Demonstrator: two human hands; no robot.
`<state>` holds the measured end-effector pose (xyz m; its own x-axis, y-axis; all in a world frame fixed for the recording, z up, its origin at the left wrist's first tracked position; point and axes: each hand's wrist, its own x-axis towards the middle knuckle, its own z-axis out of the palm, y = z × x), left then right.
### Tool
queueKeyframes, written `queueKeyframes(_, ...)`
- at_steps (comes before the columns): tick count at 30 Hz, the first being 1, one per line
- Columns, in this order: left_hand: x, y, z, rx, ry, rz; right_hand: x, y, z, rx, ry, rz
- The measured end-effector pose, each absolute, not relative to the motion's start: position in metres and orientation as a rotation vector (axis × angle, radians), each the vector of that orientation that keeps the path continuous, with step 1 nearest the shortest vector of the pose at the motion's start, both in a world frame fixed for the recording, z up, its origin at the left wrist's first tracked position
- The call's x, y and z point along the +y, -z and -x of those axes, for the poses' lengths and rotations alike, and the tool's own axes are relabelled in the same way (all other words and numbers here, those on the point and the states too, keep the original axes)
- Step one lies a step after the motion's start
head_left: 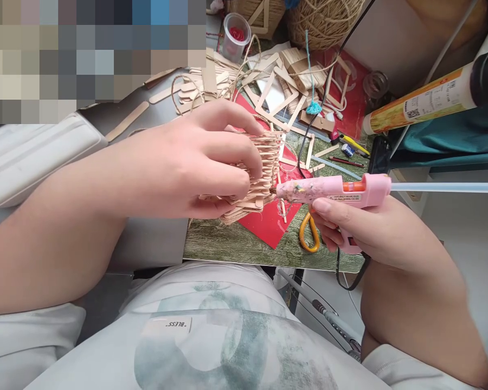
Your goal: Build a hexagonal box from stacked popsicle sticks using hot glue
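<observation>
My right hand point(350, 222) grips a pink hot glue gun point(309, 189) by its handle, with a long clear glue stick point(447, 187) sticking out of its back. The gun's nozzle meets the right side of a small structure of stacked wooden craft sticks point(266, 157), bound with twine at its base. Over the top of that stack, my left hand point(211, 157) is bent, its fingers wrapped around it and hiding its left part. A red sheet point(276, 227) lies under the stack.
Loose craft sticks point(211, 76) and stick frames point(268, 97) crowd the back of the table. Orange-handled scissors point(309, 233) lie beneath the gun. A ball of twine point(325, 21), a clear cup point(236, 38) and a black cord point(307, 135) are behind. A bottle point(427, 100) leans at right.
</observation>
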<state>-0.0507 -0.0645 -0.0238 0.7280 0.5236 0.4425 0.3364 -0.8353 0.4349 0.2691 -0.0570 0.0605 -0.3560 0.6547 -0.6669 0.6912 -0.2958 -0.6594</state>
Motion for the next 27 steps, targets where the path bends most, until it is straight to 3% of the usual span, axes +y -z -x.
queueKeyframes(22,-0.063,0.023,0.049,0.643,-0.84,-2.619,-0.056,-0.07,-0.279,1.868,1.735,-1.674)
queueKeyframes(27,-0.063,0.024,0.049,0.585,-0.894,-2.631,-0.055,-0.06,-0.28,1.988,1.579,-1.692)
